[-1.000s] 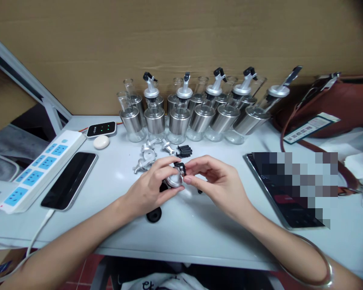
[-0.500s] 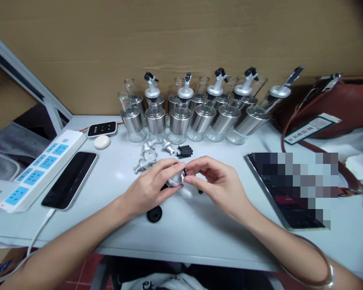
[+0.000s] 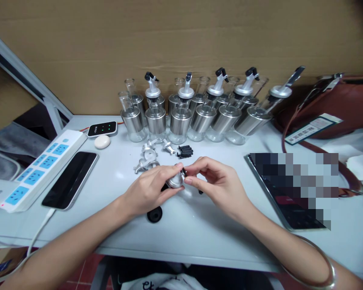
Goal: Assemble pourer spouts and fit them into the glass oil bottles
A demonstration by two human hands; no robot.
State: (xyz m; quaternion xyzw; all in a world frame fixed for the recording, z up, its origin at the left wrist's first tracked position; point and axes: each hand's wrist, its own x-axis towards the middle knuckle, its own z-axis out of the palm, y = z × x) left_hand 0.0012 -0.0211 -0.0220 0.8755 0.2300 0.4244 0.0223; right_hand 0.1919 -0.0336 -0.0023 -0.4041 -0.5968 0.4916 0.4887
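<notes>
My left hand (image 3: pixel 149 183) is closed around a silver pour spout (image 3: pixel 175 180), partly hidden by the fingers. On the right, my right hand (image 3: pixel 219 183) pinches a small black flap (image 3: pixel 184 172) at the spout's tip. Beyond my hands lie several silver spout parts (image 3: pixel 149 155) and a small pile of black flaps (image 3: pixel 185 152). A round black stopper (image 3: pixel 154 214) rests on the table below my left hand. Another small black piece (image 3: pixel 201 192) shows partly beside my right fingers.
Several glass bottles with steel sleeves (image 3: pixel 180 120) line the back, some topped with spouts. At left are a power strip (image 3: pixel 45 169), a phone (image 3: pixel 70 181), a white round case (image 3: pixel 102 141) and a small device (image 3: pixel 102 129). A tablet (image 3: pixel 290 193) and brown bag (image 3: pixel 347 108) stand right.
My left thumb and fingers have shifted slightly on the spout, and more of its disc and the black flap show. My right hand keeps its pinch in nearly the same place.
</notes>
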